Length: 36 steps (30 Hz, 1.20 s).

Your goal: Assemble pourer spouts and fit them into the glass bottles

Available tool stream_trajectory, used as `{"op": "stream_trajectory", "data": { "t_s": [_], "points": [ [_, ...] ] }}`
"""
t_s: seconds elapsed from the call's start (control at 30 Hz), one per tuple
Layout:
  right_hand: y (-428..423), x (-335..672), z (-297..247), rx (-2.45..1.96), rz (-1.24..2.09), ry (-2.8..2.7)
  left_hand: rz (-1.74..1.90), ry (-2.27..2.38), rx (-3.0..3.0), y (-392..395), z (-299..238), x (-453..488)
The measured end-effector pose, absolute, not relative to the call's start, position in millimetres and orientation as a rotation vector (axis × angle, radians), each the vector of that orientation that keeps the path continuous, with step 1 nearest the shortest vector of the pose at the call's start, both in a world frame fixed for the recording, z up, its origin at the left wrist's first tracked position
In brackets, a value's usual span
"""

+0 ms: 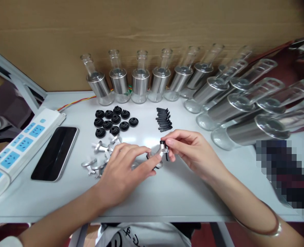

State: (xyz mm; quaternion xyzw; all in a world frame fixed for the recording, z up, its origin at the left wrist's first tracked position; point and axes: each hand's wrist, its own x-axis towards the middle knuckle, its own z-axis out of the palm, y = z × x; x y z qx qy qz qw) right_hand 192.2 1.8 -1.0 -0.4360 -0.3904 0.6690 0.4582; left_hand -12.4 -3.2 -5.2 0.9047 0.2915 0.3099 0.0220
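My left hand [131, 168] grips a silver metal pourer piece [162, 151] with a round flange, held just above the table. At its top end sits a small black part, pinched by the thumb and fingertips of my right hand [190, 151]. A black lever hangs down beside the metal neck, partly behind my right fingers. Several similar silver pourer pieces [91, 166] lie under and left of my left hand, some hidden by it. Beyond my hands are a row of thin black levers [164, 120] and a cluster of round black stepped stoppers [115, 119].
Several glass bottles with steel sleeves [141, 82] stand along the back and right side. To the left lie a phone [55, 153] and a white power strip [20, 147]. A cardboard wall [152, 24] closes off the back. Red and yellow wires [77, 102] run behind the bottles.
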Motion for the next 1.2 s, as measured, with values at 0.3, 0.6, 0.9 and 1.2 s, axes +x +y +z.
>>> {"op": "stream_trajectory", "data": {
  "t_s": [0.3,0.6,0.9,1.2],
  "points": [
    [-0.1,194.3,4.5,-1.057,1.707,-1.011,0.950,0.883,2.585,-9.9,-12.9,-17.0],
    [0.1,190.3,2.9,-1.000,1.745,-1.081,0.974,0.845,2.505,-9.4,-10.9,-20.6],
    [1.8,192.5,1.7,-1.096,1.627,-1.088,1.033,0.830,2.592,-3.2,-11.1,-18.9],
    [1.4,193.1,3.6,-1.053,1.572,-1.176,1.037,0.843,2.614,-2.8,-11.5,-17.8]
  ]
}}
